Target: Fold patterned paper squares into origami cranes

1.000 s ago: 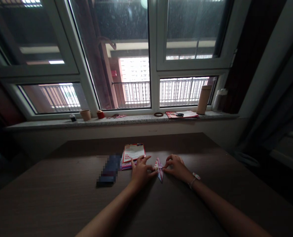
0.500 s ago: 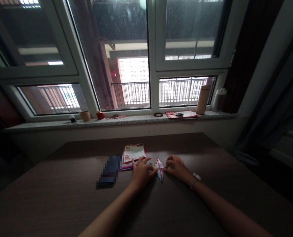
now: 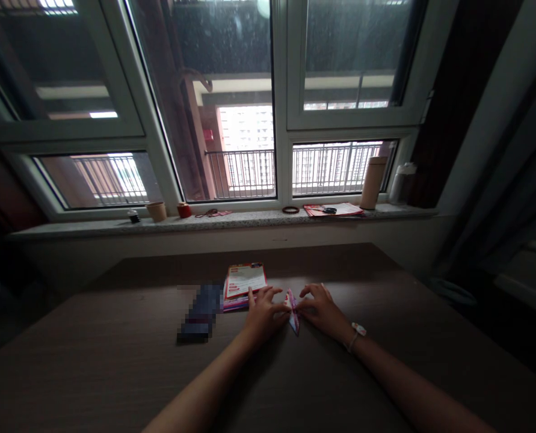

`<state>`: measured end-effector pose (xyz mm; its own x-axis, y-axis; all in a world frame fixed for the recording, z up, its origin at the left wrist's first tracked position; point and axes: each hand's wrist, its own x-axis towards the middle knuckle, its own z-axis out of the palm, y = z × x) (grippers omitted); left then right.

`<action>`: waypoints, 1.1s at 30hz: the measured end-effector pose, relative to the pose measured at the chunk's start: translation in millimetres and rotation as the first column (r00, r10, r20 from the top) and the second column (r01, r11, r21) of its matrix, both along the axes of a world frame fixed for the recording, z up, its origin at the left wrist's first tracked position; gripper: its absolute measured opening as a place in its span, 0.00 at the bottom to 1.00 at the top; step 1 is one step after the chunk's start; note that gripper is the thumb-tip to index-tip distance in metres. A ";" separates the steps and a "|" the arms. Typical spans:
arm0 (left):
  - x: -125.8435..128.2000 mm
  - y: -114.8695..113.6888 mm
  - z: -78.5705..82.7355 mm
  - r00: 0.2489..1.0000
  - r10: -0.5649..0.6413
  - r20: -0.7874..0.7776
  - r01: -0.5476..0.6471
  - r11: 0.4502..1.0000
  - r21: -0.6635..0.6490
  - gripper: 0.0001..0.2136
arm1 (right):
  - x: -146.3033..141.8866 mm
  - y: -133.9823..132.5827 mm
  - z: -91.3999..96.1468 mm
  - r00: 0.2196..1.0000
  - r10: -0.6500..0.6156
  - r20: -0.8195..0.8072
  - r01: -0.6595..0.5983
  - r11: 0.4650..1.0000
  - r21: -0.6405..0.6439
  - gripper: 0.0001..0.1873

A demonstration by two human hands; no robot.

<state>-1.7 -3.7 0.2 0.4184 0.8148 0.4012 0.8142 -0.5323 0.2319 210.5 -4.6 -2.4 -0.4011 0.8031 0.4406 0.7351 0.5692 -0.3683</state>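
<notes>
**Paper Fold: Pinch Stage at Tabletop Centre**

While both hands meet at the middle of the tabletop, the folded patterned paper stands between them, its lower tip on the wood. The left hand pinches its left edge with fingertips; the right hand pinches the right edge likewise. Judged from this grip, a crease is being set or opened. The next move calls for even pressure from both sides, so the thin paper does not tear or skew.

Containers stand on the windowsill: a small beige cup, a red pot, a tall cylindrical flask. Their contents cannot be seen. A booklet lies just beside the left hand.
</notes>
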 end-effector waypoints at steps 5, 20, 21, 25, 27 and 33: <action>-0.5 -1.2 0.5 1.000 -0.016 -0.009 0.016 0.999 0.034 0.07 | 0.3 -0.3 0.1 1.000 0.004 0.009 -0.004 1.000 0.005 0.08; 2.8 -0.7 9.8 0.999 0.004 -0.032 -0.006 0.999 -0.045 0.06 | -0.7 3.0 2.8 0.999 -0.035 0.018 0.037 0.995 -0.094 0.07; 2.7 -0.5 9.7 0.999 0.006 -0.032 -0.007 0.999 -0.042 0.06 | -0.7 3.4 2.5 0.999 -0.037 0.012 0.038 0.994 -0.099 0.07; 3.0 -0.4 10.1 1.000 0.003 -0.028 -0.004 1.000 -0.027 0.05 | -0.2 4.8 0.0 0.998 -0.061 -0.015 0.058 0.992 -0.115 0.06; 3.5 -0.9 11.1 1.000 0.009 -0.020 -0.009 1.000 -0.025 0.05 | -0.1 5.0 -1.2 0.997 -0.069 -0.030 0.065 0.991 -0.121 0.06; 3.1 -2.9 16.1 0.999 0.043 0.003 -0.043 0.998 -0.056 0.04 | 0.1 4.3 -1.5 0.996 -0.078 -0.051 0.069 0.987 -0.147 0.06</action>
